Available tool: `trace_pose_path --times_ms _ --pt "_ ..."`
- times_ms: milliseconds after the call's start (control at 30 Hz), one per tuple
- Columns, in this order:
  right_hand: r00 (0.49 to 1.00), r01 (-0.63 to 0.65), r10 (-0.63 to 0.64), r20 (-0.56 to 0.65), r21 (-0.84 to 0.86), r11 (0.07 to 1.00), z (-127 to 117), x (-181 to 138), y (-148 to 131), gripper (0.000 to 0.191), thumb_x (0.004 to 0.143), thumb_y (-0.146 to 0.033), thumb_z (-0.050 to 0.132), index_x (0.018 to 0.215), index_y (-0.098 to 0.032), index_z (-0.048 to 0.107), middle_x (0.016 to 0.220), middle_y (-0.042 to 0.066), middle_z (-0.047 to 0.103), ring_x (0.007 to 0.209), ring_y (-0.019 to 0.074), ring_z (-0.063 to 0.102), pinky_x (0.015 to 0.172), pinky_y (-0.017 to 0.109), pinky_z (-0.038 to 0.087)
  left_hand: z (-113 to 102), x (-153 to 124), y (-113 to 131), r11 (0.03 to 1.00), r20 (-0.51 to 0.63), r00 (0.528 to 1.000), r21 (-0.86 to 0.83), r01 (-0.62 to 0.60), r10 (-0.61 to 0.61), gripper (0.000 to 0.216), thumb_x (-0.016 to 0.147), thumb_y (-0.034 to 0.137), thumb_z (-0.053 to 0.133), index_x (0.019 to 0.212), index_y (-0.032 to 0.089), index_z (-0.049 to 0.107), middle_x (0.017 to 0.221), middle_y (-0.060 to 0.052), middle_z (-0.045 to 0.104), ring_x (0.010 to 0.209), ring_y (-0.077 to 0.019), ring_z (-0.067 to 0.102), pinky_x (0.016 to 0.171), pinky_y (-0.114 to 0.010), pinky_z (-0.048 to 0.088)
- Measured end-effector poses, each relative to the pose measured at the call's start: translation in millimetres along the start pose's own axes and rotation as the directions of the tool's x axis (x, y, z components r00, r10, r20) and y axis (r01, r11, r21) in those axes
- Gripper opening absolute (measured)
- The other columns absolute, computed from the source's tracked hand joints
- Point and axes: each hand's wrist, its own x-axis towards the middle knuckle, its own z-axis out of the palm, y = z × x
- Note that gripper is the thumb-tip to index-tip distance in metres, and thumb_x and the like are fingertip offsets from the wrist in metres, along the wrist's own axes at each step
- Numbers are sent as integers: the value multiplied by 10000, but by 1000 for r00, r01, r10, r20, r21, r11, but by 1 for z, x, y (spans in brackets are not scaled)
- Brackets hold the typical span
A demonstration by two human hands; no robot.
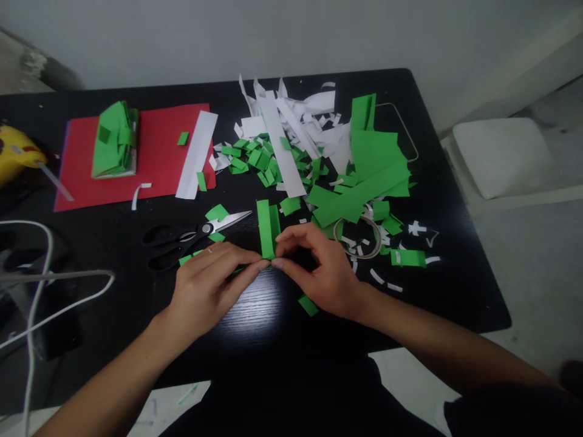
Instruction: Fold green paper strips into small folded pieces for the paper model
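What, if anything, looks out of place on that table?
Green clippings and white strips lie jumbled together, and stray bits sit inside the ring beside the right hand, seemingly dropped at random.

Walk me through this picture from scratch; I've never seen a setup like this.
There's no machine: these are a person's bare hands, seen by a head-worn camera looking forward and down. The left hand and right hand meet, fingertips pinching the near end of a folded green paper strip. On the black table, scissors lie beside the left hand and a ring-shaped roll, probably tape, beside the right. Farther back are green scraps and white paper strips. At left, a green paper bundle rests on a red sheet.
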Motion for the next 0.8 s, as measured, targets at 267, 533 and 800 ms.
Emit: trace_pose_path --times_ms 267,533,800 --pt "1000 -3 3 -1 -38 999 1 -1 2 316 909 -158 752 1146 -241 560 909 -12 740 854 161 728 841 320 570 1 -3 0 997 -25 999 65 40 -38 227 912 232 768 1111 195 665 924 -20 765 809 -165 750 724 -271 605" --pt "997 65 -61 51 -81 995 -1 0 1 334 924 -167 717 1206 -241 554 957 9 762 911 179 745 891 342 581 -4 1 0 1000 158 987 -8 -26 27 216 965 150 640 1169 221 646 1020 -59 749 897 -192 729 782 -322 594" --pt "997 71 -70 34 -13 997 -1 0 -3 321 903 -142 713 1187 -217 585 958 16 755 899 168 738 888 334 587 -5 2 1 998 132 990 18 -59 56 96 949 148 661 1020 192 614 910 -33 721 778 -158 701 690 -277 557"
